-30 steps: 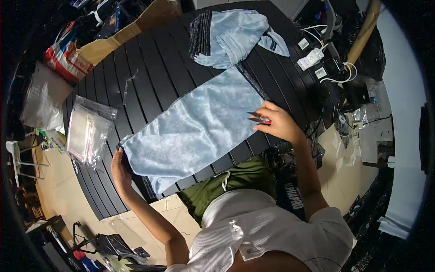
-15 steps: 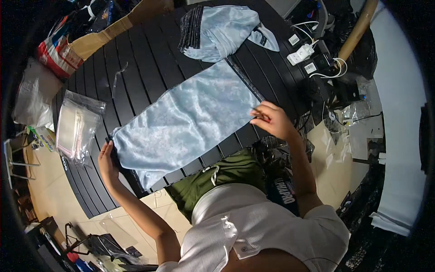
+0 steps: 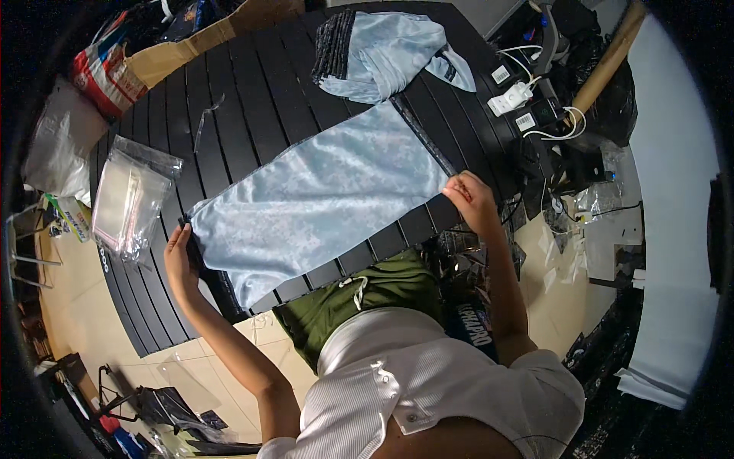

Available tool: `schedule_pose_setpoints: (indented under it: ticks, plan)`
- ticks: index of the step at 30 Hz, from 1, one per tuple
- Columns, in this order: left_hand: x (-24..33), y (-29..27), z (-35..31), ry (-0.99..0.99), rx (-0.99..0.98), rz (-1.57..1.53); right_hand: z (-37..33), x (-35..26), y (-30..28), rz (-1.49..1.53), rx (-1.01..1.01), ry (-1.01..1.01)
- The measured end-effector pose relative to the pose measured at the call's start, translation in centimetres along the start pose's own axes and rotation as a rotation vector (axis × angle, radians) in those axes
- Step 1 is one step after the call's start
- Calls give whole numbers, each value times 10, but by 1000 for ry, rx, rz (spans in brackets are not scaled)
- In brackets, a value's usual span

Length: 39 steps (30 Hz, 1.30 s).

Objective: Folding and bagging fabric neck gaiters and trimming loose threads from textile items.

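Note:
A long piece of shiny light blue patterned cloth [image 3: 313, 203] lies stretched slantwise across the black slatted table [image 3: 229, 99]. Dark bands edge its two short ends. At the left end, my left hand [image 3: 179, 256] is closed on the dark edge, thumb and fingers pinched together. My right hand [image 3: 471, 200] pinches the near right corner, by the end of the other dark band [image 3: 427, 138]. Beyond the cloth's far right corner sits a bunched pile of matching blue cloth [image 3: 394, 53], with stacked dark edges on its left side.
Clear plastic bags [image 3: 128, 199] lie on the table's left part. Farther back are a cardboard box flap [image 3: 180, 53] and a red and white bag [image 3: 107, 84]. White plugs with cables [image 3: 511, 98] and a cardboard tube [image 3: 608, 65] are at the right.
My right hand has moved right and closed on the cloth's near corner. The cloth now looks tauter, with fewer wrinkles. My left hand keeps its hold at the left end.

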State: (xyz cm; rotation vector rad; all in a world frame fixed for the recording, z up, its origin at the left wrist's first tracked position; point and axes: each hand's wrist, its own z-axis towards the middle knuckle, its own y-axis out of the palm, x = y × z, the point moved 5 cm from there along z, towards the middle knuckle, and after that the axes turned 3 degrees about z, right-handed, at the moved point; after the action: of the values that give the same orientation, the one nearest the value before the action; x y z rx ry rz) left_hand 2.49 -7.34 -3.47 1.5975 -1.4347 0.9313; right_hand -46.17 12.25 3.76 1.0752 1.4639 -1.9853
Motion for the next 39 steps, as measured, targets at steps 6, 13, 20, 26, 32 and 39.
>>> schedule_pose_setpoints:
  ticks: [6, 13, 20, 26, 32, 39]
  plan:
    - [-2, -7, -1, 1, 30, 21, -5, -28, 7, -11, -29, 22]
    - [4, 5, -7, 6, 37, -2, -16, -23, 40, -236, 18, -83]
    - [-2, -5, 2, 7, -11, 7, -9, -23, 6, -86, 136, 24]
    - [3, -11, -11, 64, 119, 22, -17, -78, 31, 319, 279, 84]
    - [3, 8, -5, -19, 61, -89, -73, -192, 158, 937, -181, -593]
    - [-4, -9, -8, -161, -296, -210, -182, -180, 346, 115, -1151, -1161]
